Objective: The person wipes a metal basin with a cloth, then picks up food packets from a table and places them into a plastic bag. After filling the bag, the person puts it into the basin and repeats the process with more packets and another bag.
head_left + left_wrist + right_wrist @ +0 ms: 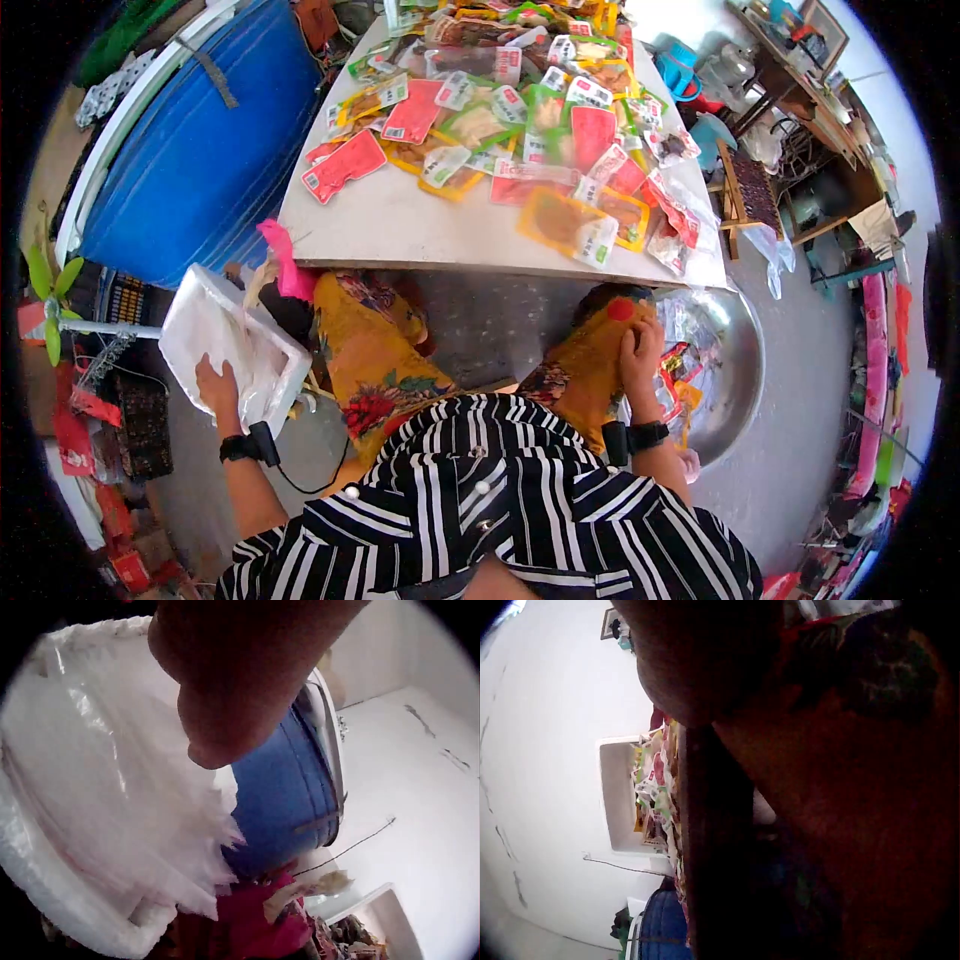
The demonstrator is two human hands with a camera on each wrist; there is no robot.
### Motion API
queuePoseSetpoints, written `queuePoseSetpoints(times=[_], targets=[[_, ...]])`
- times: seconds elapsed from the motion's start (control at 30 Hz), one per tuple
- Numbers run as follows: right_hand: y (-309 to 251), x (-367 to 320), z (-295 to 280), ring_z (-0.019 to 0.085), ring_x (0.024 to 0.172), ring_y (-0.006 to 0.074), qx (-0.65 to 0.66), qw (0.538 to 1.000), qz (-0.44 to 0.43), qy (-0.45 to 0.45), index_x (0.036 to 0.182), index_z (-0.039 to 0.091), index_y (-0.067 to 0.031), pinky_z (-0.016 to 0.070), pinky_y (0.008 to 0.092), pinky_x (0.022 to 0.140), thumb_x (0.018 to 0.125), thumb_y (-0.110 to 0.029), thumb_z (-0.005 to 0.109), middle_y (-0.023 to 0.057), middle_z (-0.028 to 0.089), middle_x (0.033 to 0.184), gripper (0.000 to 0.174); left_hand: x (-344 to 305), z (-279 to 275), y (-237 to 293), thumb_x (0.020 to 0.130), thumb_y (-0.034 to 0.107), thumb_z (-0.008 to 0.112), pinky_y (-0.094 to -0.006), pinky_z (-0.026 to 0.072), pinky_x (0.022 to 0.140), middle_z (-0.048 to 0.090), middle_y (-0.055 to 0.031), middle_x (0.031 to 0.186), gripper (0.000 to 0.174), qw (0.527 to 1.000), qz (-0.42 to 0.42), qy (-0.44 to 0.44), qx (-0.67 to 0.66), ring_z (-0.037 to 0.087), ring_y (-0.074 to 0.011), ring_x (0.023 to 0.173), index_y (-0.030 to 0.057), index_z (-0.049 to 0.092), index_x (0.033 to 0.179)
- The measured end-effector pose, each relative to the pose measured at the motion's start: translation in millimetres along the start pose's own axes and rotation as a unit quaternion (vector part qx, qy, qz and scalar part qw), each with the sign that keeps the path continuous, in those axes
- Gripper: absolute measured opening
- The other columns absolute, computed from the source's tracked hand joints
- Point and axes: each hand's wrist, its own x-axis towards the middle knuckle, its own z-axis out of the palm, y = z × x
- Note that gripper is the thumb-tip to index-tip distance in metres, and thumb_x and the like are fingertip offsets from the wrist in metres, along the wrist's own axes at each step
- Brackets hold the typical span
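Observation:
My left hand (218, 388) reaches over a white foam box (293, 368) beside my left leg, its fingers extended. Inside the box lies a stack of thin, clear plastic bags (127, 772), with ragged edges toward the far side. In the left wrist view the hand hangs over these bags, its thumb pointing down, nothing visible in its grasp. My right hand (642, 355) rests on my right knee, on the yellow flowered trousers (590, 350). The right wrist view is dark; only the hand's outline shows against the trousers.
In front stands a white table (430, 235) heaped with sealed food packets (480, 125) in red, green and yellow. A metal basin (748, 400) with several packets sits on the floor at right. A large blue tub (190, 150) stands at left. Pink plastic (287, 265) hangs near the table corner.

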Motion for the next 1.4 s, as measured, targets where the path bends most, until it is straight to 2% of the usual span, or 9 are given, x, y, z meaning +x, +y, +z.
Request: queuePoseSetpoints(times=[0.23, 0.37, 0.43, 0.67, 0.77, 0.87, 1.0, 1.1, 1.4], targets=[[-6, 3, -1, 0.041, 0.094, 0.0325, 0.006, 1.0, 0.007, -0.007, 0.081, 0.05, 0.0005, 0.031, 0.0383, 0.083, 0.068, -0.009, 0.051, 0.0175, 0.045, 0.097, 0.017, 15, 23, -41, 0.074, 0.026, 0.05, -0.0361, 0.0382, 0.076, 0.047, -0.0202, 0.102, 0.039, 0.99, 0.044, 0.055, -0.126, 0.045, -0.0318, 0.095, -0.0017, 0.046, 0.101], [-5, 2, -1, 0.04, 0.095, 0.0325, -0.001, 1.0, 0.004, -0.006, 0.082, 0.05, 0.0006, 0.0303, 0.0387, 0.084, 0.068, -0.009, 0.051, 0.0174, 0.045, 0.097, 0.017, 23, 71, -92, 0.074, 0.022, 0.05, -0.0322, 0.0399, 0.062, 0.053, -0.0131, 0.073, 0.025, 0.972, 0.099, -0.189, -0.096, 0.05, -0.0239, 0.069, -0.0024, 0.048, 0.08], [-5, 1, -1, 0.04, 0.095, 0.0325, 0.0, 1.0, 0.009, -0.007, 0.082, 0.05, 0.0005, 0.0302, 0.039, 0.083, 0.068, -0.009, 0.051, 0.0174, 0.045, 0.097, 0.017, -2, 11, -25, 0.073, 0.021, 0.051, -0.0296, 0.0382, 0.055, 0.05, -0.0078, 0.06, 0.022, 0.959, -0.003, -0.204, -0.198, 0.047, -0.0181, 0.057, -0.0012, 0.046, 0.07], [-5, 2, 0, 0.04, 0.094, 0.0322, 0.023, 1.0, 0.008, 0.003, 0.081, 0.049, 0.0005, 0.0299, 0.039, 0.084, 0.067, -0.007, 0.051, 0.017, 0.045, 0.096, 0.016, 7, 11, -49, 0.07, 0.013, 0.049, -0.0263, 0.0371, 0.057, 0.048, -0.0041, 0.068, 0.016, 0.882, -0.061, -0.37, -0.284, 0.044, -0.0132, 0.064, 0.0008, 0.044, 0.079], [-3, 0, 3, 0.04, 0.094, 0.032, 0.025, 1.0, 0.006, 0.014, 0.081, 0.05, 0.0003, 0.0298, 0.0388, 0.084, 0.067, -0.007, 0.051, 0.0169, 0.045, 0.096, 0.016, 14, 46, -89, 0.067, 0.01, 0.048, -0.0282, 0.0386, 0.06, 0.05, -0.0056, 0.07, 0.016, 0.887, -0.03, -0.34, -0.311, 0.047, -0.0165, 0.066, 0.0005, 0.044, 0.08], [-2, 0, 3, 0.04, 0.094, 0.0318, 0.021, 1.0, 0.017, 0.013, 0.081, 0.05, 0.0001, 0.0299, 0.0387, 0.084, 0.066, -0.007, 0.051, 0.017, 0.045, 0.096, 0.016, 21, 66, -103, 0.064, 0.01, 0.048, -0.0317, 0.0397, 0.059, 0.051, -0.012, 0.067, 0.015, 0.933, 0.215, -0.25, -0.144, 0.05, -0.0238, 0.062, -0.0004, 0.046, 0.075], [2, -1, 4, 0.039, 0.094, 0.032, 0.006, 1.0, 0.013, 0.013, 0.08, 0.05, 0.0002, 0.03, 0.0388, 0.084, 0.067, -0.008, 0.052, 0.0171, 0.044, 0.096, 0.016, 9, 44, -70, 0.066, 0.013, 0.048, -0.0404, 0.0401, 0.061, 0.049, -0.0252, 0.067, 0.017, 0.956, 0.081, -0.262, -0.103, 0.049, -0.0386, 0.067, -0.0028, 0.049, 0.071], [2, -2, 3, 0.039, 0.095, 0.0325, 0.012, 1.0, 0.017, 0.006, 0.08, 0.05, 0.0001, 0.0291, 0.0392, 0.084, 0.067, -0.008, 0.051, 0.0173, 0.044, 0.096, 0.015, 22, 102, -118, 0.066, 0.014, 0.047, -0.0425, 0.0393, 0.062, 0.05, -0.0245, 0.07, 0.017, 0.95, 0.239, -0.198, -0.012, 0.049, -0.0393, 0.071, -0.002, 0.049, 0.07], [0, -1, 3, 0.039, 0.094, 0.0326, 0.017, 1.0, 0.006, 0.009, 0.08, 0.05, 0.0001, 0.0285, 0.0397, 0.084, 0.068, -0.009, 0.051, 0.0175, 0.044, 0.096, 0.015, 9, 18, -56, 0.065, 0.008, 0.05, -0.0245, 0.0369, 0.055, 0.047, -0.0039, 0.06, 0.005, 0.935, 0.005, -0.218, -0.278, 0.043, -0.0115, 0.057, 0.0039, 0.047, 0.063]])
